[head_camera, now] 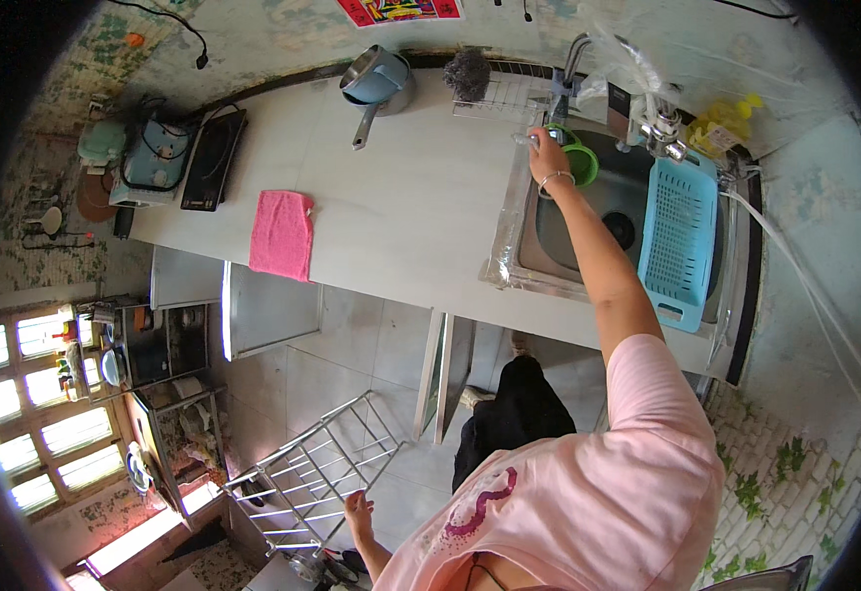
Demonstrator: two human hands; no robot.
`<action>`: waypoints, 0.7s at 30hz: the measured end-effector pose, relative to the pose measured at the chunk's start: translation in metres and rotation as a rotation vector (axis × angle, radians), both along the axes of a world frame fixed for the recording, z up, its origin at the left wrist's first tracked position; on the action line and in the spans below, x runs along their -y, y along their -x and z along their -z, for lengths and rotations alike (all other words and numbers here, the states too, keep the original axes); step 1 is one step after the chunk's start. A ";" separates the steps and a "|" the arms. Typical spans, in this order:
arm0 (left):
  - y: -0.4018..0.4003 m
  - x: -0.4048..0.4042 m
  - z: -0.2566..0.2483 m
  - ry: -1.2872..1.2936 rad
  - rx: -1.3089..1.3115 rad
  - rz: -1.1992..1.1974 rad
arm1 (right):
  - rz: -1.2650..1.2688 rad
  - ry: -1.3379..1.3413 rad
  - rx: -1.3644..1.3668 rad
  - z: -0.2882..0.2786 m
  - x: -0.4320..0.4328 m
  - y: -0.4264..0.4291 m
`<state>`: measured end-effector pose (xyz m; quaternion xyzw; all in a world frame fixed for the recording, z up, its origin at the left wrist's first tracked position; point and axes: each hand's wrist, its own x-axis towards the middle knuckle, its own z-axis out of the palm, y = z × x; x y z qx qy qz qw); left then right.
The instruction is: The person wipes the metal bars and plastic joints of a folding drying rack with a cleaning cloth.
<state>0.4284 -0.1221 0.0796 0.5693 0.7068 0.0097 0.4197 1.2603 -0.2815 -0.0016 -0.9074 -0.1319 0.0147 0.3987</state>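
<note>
My right hand [546, 159] reaches over the left edge of the steel sink [567, 240], its fingers closed around a small shiny, pale thing [525, 139] too small to name. Right beside the hand, inside the sink, is a green plastic basket [583, 164]. A light-blue plastic drain basket [678, 236] lies across the sink's right side. My left hand [359, 512] hangs low at my side, fingers loosely curled with nothing visible in them. It appears close to a metal rack [320, 465] standing on the floor; contact cannot be made out.
On the counter [401, 214] are a pink towel [283, 235], blue pots [377, 80] and a black induction cooker [212, 159]. A dark scrubber [467, 74] rests near a wire rack [501, 96]. Cabinet doors [445, 377] stand swung out below, near my legs.
</note>
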 end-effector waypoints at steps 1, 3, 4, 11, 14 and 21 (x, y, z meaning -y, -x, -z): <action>-0.003 0.002 -0.001 0.019 0.015 -0.022 | 0.001 -0.088 0.089 0.004 0.003 0.002; -0.010 0.006 -0.004 0.041 0.029 -0.006 | 0.005 -0.263 0.262 0.011 0.011 0.008; -0.013 0.007 -0.006 0.043 0.031 0.010 | 0.175 -0.360 0.082 0.011 0.015 0.009; -0.012 0.010 -0.013 0.135 0.010 -0.030 | 0.932 -1.790 -0.700 0.038 0.127 -0.007; -0.002 0.015 -0.015 0.188 -0.001 -0.076 | 0.825 -1.664 -0.711 0.029 0.149 -0.005; -0.007 0.033 -0.019 0.315 -0.007 -0.088 | 0.320 -1.046 -0.846 -0.001 0.119 -0.001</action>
